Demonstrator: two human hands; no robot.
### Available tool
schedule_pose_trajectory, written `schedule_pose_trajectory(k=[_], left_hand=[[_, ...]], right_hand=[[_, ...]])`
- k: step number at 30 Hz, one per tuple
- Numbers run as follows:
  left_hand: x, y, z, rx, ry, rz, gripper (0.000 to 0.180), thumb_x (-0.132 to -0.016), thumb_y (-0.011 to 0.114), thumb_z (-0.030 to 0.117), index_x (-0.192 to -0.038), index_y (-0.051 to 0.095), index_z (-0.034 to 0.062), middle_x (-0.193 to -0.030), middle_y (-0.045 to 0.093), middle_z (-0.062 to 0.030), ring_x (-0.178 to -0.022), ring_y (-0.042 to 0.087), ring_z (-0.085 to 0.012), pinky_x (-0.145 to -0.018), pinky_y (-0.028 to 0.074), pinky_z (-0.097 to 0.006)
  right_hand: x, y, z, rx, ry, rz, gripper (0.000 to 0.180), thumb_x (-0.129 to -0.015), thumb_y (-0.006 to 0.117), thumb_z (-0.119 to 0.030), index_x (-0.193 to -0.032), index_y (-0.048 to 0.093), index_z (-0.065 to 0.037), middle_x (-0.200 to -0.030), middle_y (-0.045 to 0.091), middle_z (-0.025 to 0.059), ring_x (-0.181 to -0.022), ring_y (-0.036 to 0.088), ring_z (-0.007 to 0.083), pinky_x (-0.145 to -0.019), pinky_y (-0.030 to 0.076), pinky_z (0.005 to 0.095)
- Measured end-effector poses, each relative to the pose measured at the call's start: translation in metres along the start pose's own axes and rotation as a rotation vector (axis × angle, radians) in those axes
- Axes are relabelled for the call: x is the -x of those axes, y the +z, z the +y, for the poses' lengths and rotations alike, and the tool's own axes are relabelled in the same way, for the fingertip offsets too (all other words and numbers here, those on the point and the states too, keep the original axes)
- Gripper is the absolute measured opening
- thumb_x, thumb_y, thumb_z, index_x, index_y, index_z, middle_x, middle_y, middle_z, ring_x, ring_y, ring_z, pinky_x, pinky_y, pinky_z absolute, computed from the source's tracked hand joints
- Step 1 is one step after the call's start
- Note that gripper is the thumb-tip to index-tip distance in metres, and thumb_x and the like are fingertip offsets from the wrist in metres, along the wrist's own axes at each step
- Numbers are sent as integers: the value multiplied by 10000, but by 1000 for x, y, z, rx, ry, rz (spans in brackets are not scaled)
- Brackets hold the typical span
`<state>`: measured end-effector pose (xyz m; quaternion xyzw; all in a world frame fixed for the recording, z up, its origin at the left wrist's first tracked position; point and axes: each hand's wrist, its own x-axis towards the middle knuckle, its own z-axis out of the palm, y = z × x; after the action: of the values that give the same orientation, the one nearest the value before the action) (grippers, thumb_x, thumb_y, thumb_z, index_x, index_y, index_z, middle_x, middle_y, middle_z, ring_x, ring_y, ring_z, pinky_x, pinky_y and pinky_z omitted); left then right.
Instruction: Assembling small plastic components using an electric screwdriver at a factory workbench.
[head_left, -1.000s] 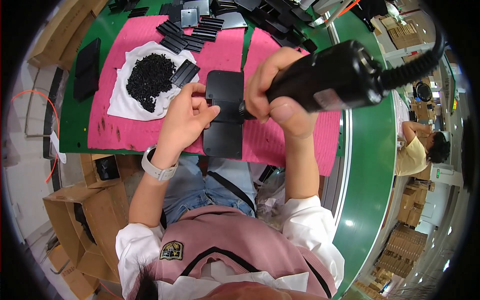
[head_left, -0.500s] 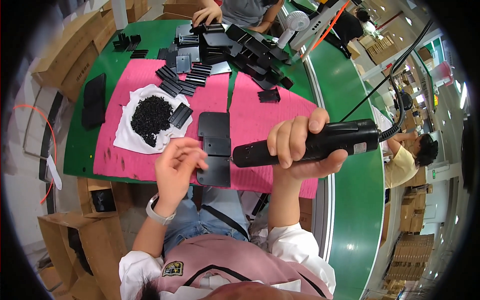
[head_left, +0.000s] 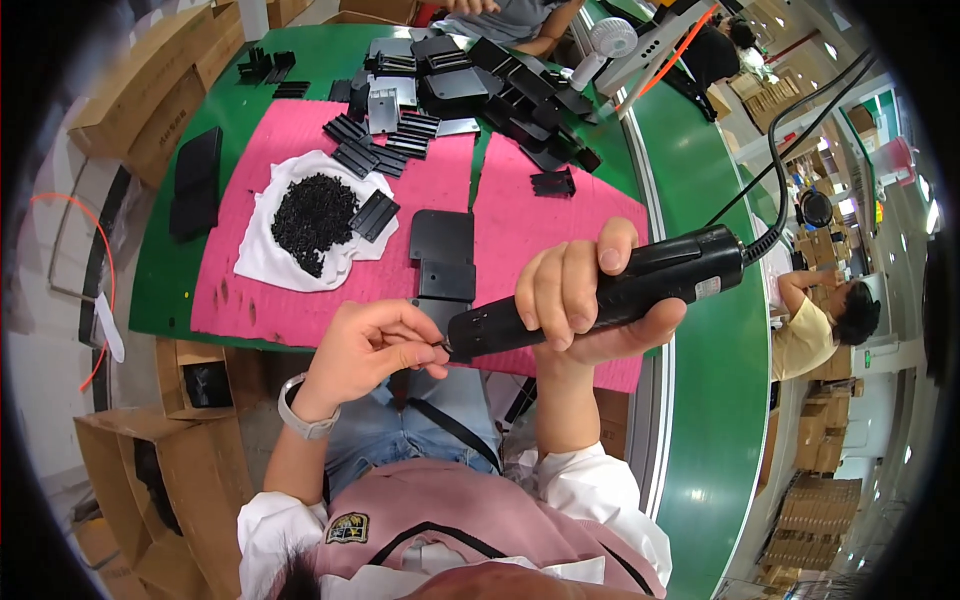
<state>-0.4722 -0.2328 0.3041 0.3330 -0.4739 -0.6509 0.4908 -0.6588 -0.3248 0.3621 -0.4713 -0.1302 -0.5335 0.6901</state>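
Note:
My right hand [head_left: 585, 300] is wrapped round a corded black electric screwdriver [head_left: 700, 265], held almost level with its tip toward the left. At that tip, the thumb and fingertips of my left hand [head_left: 380, 345] pinch a small dark screw [head_left: 441, 346]; fingers and tool partly hide it. Under the tool's front end lies a flat black plate assembly [head_left: 442, 237], with a smaller block [head_left: 447, 281] across its middle. Its near part is mostly covered by my left hand and the screwdriver. A heap of small black screws [head_left: 313, 215] rests on a white cloth [head_left: 258, 262] to the left.
Pink matting [head_left: 560, 225] covers part of the green table [head_left: 160, 290]. Black ribbed brackets [head_left: 375, 218] and plates [head_left: 455, 90] are piled toward the far side, near a small white fan [head_left: 612, 38]. Another person's hand [head_left: 475, 6] is beyond them. Cardboard boxes [head_left: 170, 480] stand at lower left.
My left hand has moved right to meet the screwdriver's tip, its fingers now pinched. The screwdriver has tilted, tip lower and further left. The other person's hand has left the pile.

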Motion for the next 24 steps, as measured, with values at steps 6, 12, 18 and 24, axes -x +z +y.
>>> schedule_pose_trajectory(k=[6, 12, 18, 24], left_hand=[[-2, 2, 0, -220, 98, -12, 98, -781, 657, -36, -855, 594, -51, -783, 683, -108, -738, 685, -148, -654, 529, -234], [1, 5, -4, -377, 152, 119, 118, -724, 692, -43, -806, 607, -45, -725, 661, -80, -680, 652, -115, -646, 528, -242], [3, 7, -9, -301, 189, 243, 129, -712, 701, -44, -809, 616, -41, -733, 662, -78, -698, 652, -118, -649, 524, -240], [-16, -8, -19, -181, 230, 402, 365, -832, 663, 66, -1147, 502, -24, -720, 592, -34, -567, 579, -100, -551, 466, -238]], right_hand=[[4, 4, 3, 2, 56, 32, 531, -831, 589, -563, -1029, 464, -85, -572, 474, -20, -390, 475, 95, -464, 434, 273], [5, 15, 6, 119, 139, 100, 520, -834, 591, -531, -1027, 461, -67, -574, 466, 10, -391, 458, 121, -479, 429, 299], [4, 23, 7, 134, 84, 174, 548, -826, 577, -563, -1050, 469, -75, -631, 462, 8, -441, 456, 127, -537, 416, 311], [-10, 2, 6, 71, 79, 155, 548, -847, 546, -552, -1070, 473, -57, -628, 472, 27, -447, 461, 136, -522, 407, 311]])
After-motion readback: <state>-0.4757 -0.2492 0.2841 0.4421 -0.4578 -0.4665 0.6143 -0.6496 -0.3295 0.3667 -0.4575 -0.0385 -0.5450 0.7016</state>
